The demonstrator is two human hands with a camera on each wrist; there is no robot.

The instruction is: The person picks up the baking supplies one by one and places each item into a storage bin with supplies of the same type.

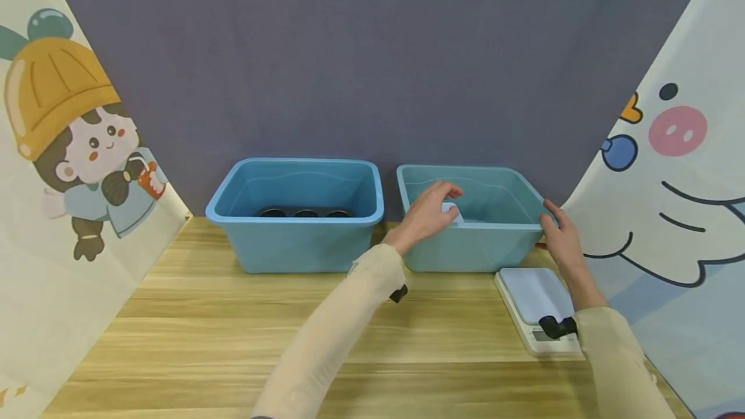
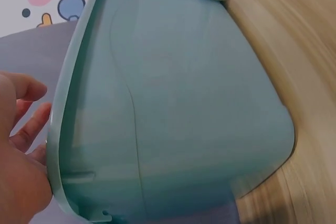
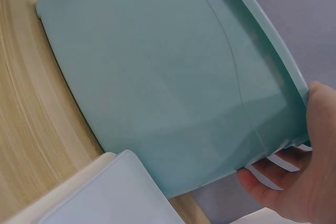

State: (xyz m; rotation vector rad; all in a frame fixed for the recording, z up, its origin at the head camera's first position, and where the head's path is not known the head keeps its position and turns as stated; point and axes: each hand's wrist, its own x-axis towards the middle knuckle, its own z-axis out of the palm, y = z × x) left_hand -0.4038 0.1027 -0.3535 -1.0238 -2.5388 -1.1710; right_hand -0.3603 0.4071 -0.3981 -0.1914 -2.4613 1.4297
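Note:
A blue-green plastic bin [image 1: 471,247] stands at the back right of the table. My left hand [image 1: 427,212] is over its front left rim, fingers loosely bent above the opening. In the left wrist view the left hand [image 2: 21,145] lies against the rim, with nothing seen between its fingers. Inside the bin a small white object [image 1: 452,212] shows partly behind that hand; its kind is unclear. At the right end my right hand [image 1: 561,238] holds the bin's rim, its fingers curling below the edge in the right wrist view.
A blue bin [image 1: 299,244] stands to the left, with a dark tray with several round openings [image 1: 305,212] inside. A white kitchen scale [image 1: 535,302] lies in front of the right bin, beneath the right forearm. A grey wall panel [image 1: 372,70] rises behind; printed panels flank the wooden table [image 1: 233,341].

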